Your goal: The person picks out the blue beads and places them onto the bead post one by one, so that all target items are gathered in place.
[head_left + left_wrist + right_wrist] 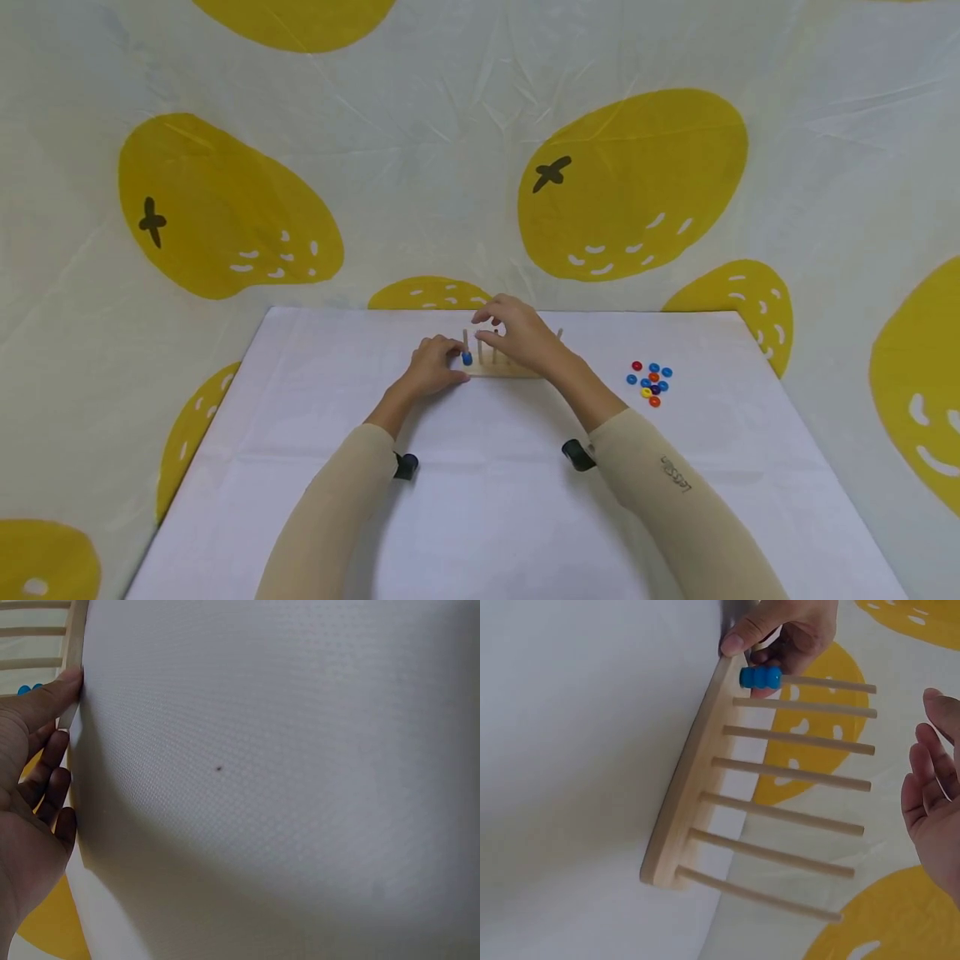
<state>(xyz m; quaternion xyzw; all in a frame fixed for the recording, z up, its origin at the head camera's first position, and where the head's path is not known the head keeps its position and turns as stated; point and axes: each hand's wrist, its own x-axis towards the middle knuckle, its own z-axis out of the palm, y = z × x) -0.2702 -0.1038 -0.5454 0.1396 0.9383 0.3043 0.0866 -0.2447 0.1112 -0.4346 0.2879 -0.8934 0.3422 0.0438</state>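
Note:
A wooden peg rack [694, 787] stands on the white table, with a row of several upright thin pegs. On the peg at its left end sits a short stack of blue rings [760, 677], down at the base. My left hand [433, 367] grips that end of the rack, thumb at the front edge and fingers behind. Over the pegs hovers my right hand [521, 333], its fingers loosely bent and nothing between them. In the right wrist view the right hand [941, 802] is apart from the peg tips. The other pegs are bare.
Right of the rack lies a loose group of small rings, among them a red ring [637, 366], an orange ring [655, 402] and several blue ones. A cloth with yellow fruit shapes [637, 183] hangs behind the white table [480, 500].

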